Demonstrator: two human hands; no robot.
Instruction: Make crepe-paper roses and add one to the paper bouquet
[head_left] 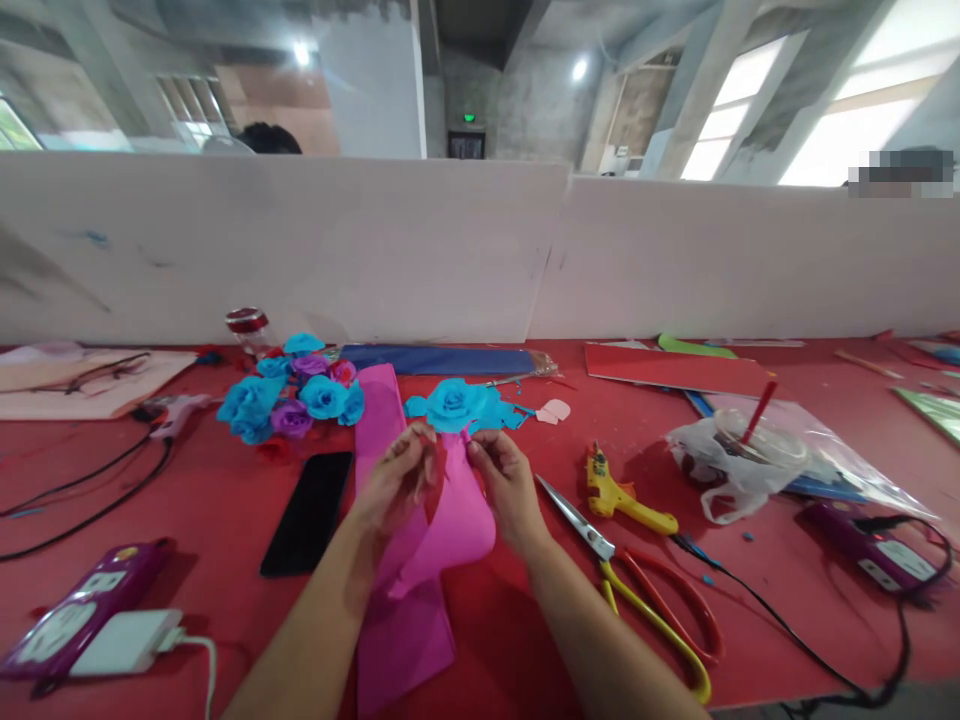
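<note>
A pink paper strip (465, 510) is pinched by the right hand (511, 482), thumb against fingers, just below a blue paper flower (455, 403); the left hand's (397, 473) fingers are curled at its other side, their grip unclear. A cup (780, 445) with a red straw (759, 412) is held in a plastic bag (724, 497); a red-lidded jar (250, 328) is partly hidden by flowers (324, 397).

The magenta strip (405, 650) — its middle — is partly hidden by pink paper (466, 510).

Left hand (397, 470) bare, right hand (510, 482) bare; both forearms (600, 615) bare, tapering.
</note>
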